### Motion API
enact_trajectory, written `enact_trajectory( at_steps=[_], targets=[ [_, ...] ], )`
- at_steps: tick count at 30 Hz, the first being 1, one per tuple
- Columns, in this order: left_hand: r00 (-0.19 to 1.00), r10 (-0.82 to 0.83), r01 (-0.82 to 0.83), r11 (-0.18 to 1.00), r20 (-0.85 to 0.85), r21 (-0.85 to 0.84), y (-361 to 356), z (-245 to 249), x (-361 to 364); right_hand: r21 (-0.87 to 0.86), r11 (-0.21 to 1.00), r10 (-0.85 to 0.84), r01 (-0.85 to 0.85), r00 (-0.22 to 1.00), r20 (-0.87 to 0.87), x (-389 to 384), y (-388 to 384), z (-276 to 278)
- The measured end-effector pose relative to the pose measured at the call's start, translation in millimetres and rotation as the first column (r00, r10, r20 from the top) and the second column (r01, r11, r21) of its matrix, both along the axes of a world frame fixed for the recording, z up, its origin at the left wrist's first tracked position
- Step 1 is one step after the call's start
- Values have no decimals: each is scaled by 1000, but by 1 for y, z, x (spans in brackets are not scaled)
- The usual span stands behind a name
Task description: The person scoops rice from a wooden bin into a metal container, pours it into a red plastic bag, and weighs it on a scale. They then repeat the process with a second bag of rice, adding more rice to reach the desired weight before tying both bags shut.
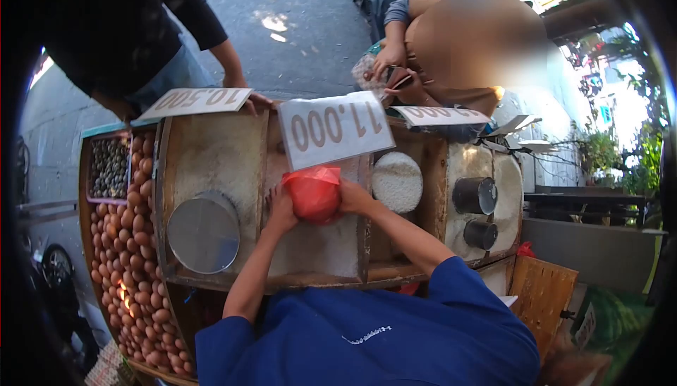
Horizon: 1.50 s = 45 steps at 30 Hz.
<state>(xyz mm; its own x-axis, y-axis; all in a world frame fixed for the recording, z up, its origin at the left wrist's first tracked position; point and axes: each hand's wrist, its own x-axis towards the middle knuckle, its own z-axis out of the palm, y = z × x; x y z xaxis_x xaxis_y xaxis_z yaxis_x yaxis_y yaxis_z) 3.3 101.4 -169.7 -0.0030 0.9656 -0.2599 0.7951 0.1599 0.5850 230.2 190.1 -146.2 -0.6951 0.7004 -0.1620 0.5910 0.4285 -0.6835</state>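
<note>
A full, rounded red plastic bag (315,199) sits between my two hands above a rice compartment (317,252) of the wooden stall box. My left hand (281,208) is curled against the bag's left side, with some fingers apart at its edge. Around the right side, my right hand (355,198) grips the bag, its fingertips partly hidden. What the bag contains cannot be seen. Right behind it stands a white price sign (335,132) reading 11.000, upside down from my side. A round container heaped with white rice (398,181) is just right of my right hand.
Left of the bag lies a large metal cylinder (204,235); two dark metal cups (475,195) rest on grain at right. Many brown eggs (134,266) and a basket of small speckled eggs (110,167) fill the left side. Two people stand across the stall, one holding a wallet (399,78).
</note>
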Motion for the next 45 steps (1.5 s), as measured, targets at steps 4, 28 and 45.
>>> enact_trajectory(
  at_steps=[4, 28, 45],
  targets=[
    [993, -92, 67, 957, 75, 283, 5, -10, -9, -32, 997, -65, 66, 998, 9, -6, -3, 24],
    [347, 848, 223, 340, 401, -913, -91, 71, 2, -844, 50, -267, 534, 822, 503, -16, -68, 33],
    [877, 232, -309, 943, 421, 124, -131, 93, -1, 284, 909, 191, -305, 910, 368, -52, -151, 132]
  ],
)
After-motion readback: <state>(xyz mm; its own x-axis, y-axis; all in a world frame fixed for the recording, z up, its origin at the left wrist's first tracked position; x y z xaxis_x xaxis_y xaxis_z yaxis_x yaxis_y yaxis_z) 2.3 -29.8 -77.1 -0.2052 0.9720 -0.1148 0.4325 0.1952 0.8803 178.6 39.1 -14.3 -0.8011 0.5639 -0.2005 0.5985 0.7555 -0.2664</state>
